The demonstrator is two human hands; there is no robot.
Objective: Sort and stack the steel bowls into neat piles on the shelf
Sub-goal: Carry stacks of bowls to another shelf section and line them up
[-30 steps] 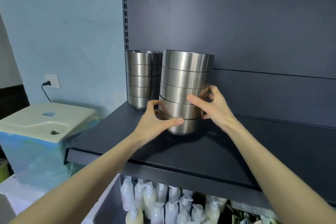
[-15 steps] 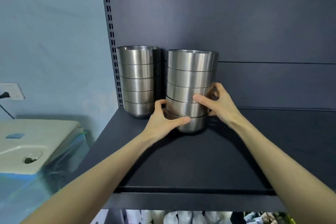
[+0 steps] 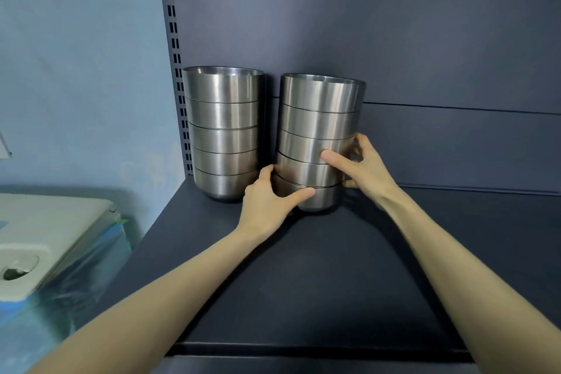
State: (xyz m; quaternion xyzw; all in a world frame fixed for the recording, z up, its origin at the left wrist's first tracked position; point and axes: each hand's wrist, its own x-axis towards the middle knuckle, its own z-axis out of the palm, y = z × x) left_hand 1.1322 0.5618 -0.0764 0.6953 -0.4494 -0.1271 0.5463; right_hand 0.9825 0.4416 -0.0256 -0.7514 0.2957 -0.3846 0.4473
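1. Dark grey shelving fills the view. Its back panel (image 3: 394,24) rises behind the grip, and the shelf board (image 3: 303,282) runs out beneath it toward the camera.
2. Both hands clasp the held pile (image 3: 318,118), five steel bowls nested one in another. The left hand (image 3: 267,206) curls round the lowest bowl with its thumb across the front. The right hand (image 3: 364,170) wraps the opposite side higher up, thumb laid where the third and fourth bowls meet.
3. Under the grip, the pile's base appears to meet the board close to the back panel. I cannot tell whether its full weight is down.
4. Just left of the grip stands a second pile (image 3: 223,130), also five bowls, parted from the held one by a narrow gap and beside the slotted upright (image 3: 173,55). Further left and lower sits a white appliance (image 3: 45,237).
5. The step in hand looks like seating this pile beside its neighbour. The upper bowls sit slightly rightward of the base, so the next move likely calls for squaring them before both hands let go gently.
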